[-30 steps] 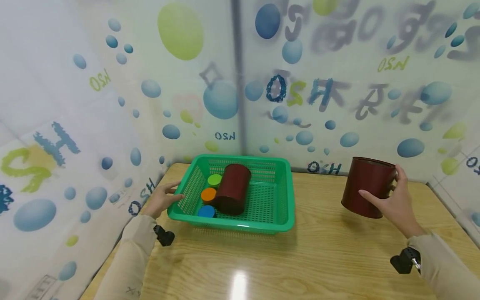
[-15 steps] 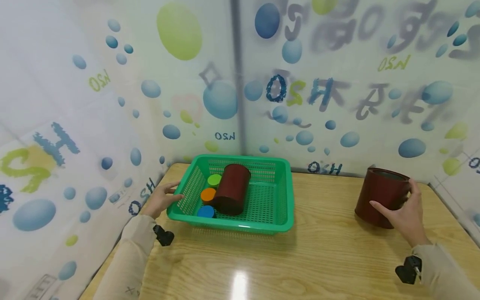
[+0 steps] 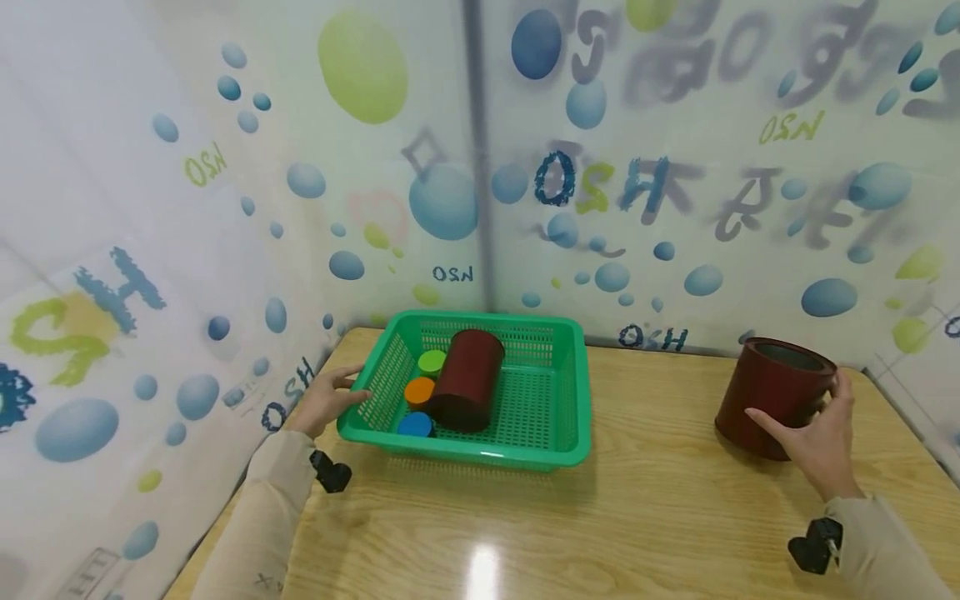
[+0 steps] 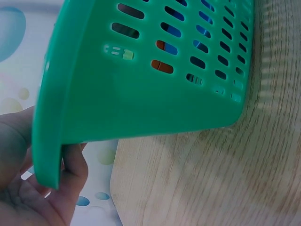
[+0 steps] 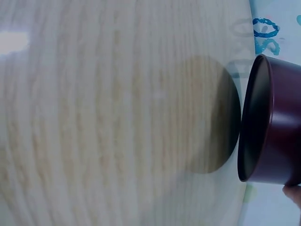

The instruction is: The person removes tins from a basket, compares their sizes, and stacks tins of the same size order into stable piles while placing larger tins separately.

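Observation:
My left hand (image 3: 328,400) grips the rim at the left end of a green plastic basket (image 3: 480,454); in the left wrist view, fingers curl round that rim. Inside the basket, a dark red canister (image 3: 471,375) lies on its side, beside a green round piece (image 3: 431,362), an orange one (image 3: 419,391) and a blue one (image 3: 416,424). Farther right, my right hand (image 3: 817,433) holds a second dark red canister (image 3: 768,400) roughly upright, thumb on its near side. The right wrist view shows this canister (image 5: 284,122) low over the table; contact is hard to tell.
The wooden table (image 3: 637,517) extends around the basket and toward the front. A patterned curtain-like wall (image 3: 525,250) stands close behind it, and another stretch closes off the left side.
The right hand has carried its canister rightward and down toward the table, and more of the canister's recessed top shows. The left hand and basket have stayed put.

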`<state>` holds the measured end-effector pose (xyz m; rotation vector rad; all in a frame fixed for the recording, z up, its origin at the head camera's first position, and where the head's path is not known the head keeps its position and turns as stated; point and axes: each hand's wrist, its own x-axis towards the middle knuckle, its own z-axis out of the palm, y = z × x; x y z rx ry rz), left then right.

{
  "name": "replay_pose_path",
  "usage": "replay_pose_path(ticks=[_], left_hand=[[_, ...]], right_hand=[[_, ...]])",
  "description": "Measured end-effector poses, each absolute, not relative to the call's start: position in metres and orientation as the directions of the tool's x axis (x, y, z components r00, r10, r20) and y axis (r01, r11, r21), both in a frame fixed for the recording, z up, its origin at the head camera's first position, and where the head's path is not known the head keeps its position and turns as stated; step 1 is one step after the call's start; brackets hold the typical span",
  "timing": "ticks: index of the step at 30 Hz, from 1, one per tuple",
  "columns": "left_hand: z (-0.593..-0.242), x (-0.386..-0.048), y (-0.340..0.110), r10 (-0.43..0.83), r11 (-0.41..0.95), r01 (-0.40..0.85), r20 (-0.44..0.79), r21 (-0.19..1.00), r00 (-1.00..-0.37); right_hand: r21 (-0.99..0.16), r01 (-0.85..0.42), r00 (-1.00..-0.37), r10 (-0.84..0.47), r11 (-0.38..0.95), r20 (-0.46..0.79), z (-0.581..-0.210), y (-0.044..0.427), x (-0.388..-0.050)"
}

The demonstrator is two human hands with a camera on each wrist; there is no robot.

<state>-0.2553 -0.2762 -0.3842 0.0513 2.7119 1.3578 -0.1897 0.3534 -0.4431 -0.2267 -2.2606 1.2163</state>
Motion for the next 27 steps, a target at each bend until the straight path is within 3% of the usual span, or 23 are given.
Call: replay_pose_path(ticks=[9, 27], left_hand=[[-0.384, -0.256, -0.277, 0.078, 0.602, -0.021, -0.085, 0.798, -0.993], [-0.383, -0.255, -0.273, 0.058, 0.625, -0.037, -0.093, 0.780, -0.994]], right_hand=[[-0.819, -0.144, -0.800, 0.422, 0.555, 0.427, -0.451, 0.353, -0.185], [-0.821, -0.131, -0.834, 0.385, 0.556, 0.394, -0.461, 0.356, -0.176]])
